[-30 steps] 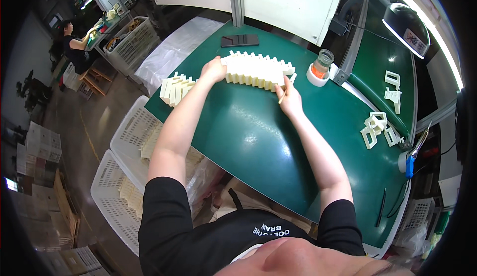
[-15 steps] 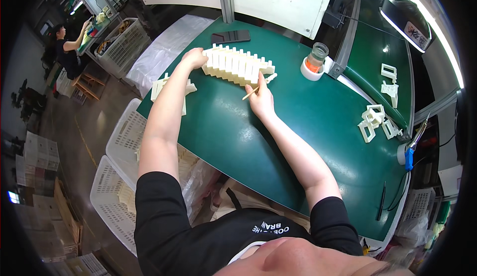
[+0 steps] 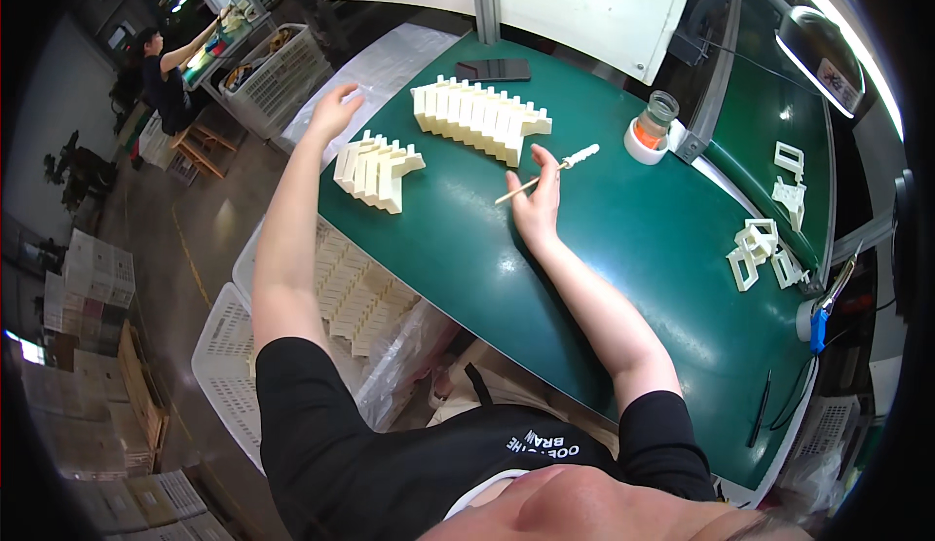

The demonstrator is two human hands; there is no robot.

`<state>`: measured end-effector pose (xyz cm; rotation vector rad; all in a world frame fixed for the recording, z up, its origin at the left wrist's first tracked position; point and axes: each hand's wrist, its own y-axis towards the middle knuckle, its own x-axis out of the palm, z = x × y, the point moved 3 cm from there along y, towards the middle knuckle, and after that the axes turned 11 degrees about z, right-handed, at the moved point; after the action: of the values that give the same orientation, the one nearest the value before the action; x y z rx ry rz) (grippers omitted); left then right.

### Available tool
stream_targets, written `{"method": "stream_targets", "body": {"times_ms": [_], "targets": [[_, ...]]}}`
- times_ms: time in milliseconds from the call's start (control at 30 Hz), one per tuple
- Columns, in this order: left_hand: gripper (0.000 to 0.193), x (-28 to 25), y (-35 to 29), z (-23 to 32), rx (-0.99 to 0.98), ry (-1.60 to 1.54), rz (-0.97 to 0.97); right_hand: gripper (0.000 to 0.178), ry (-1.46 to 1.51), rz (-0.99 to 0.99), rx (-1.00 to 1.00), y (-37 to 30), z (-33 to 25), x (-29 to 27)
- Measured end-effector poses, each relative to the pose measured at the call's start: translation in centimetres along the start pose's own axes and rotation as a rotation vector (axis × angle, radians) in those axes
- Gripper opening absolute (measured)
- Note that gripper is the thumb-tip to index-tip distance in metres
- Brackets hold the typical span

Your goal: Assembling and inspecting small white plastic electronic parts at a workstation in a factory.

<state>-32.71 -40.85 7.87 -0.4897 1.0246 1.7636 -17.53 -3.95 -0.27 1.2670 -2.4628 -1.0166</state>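
Observation:
My left hand (image 3: 336,111) is off the table's left edge, open with its fingers apart and nothing in it. Below it, a short row of cream plastic parts (image 3: 375,176) stands at that edge. A longer row of the same angular parts (image 3: 472,122), set close side by side, stands at the far middle of the table. My right hand (image 3: 538,205) is just on the near right side of this row, apart from it. Its fingers are closed on a thin wooden stick with a white, lumpy tip (image 3: 581,156), which points up and to the right.
Behind the longer row lies a dark phone (image 3: 494,70). A glass jar (image 3: 660,109) sits in a white holder at the right, beyond it loose cream frames (image 3: 760,249) and a blue-handled tool (image 3: 820,329). Baskets (image 3: 226,356) with cream parts stand below left. A person sits far left.
My left hand has let go of the longer row and moved left. My right hand has drawn away from its right end, stick still held. The row sits slightly further left relative to the phone.

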Motion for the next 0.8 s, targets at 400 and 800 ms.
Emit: {"method": "stream_targets", "body": {"times_ms": [400,800], "targets": [[0.084,0.2,-11.4,-3.8,-0.551,-0.501,-0.234,0.053,0.177,-0.503,0.110,-8.4,-8.2,9.3],[0.070,0.0,-13.7,-3.6,-0.539,-0.632,-0.014,0.025,0.100,-0.504,0.120,-8.9,-7.9,11.6]]}}
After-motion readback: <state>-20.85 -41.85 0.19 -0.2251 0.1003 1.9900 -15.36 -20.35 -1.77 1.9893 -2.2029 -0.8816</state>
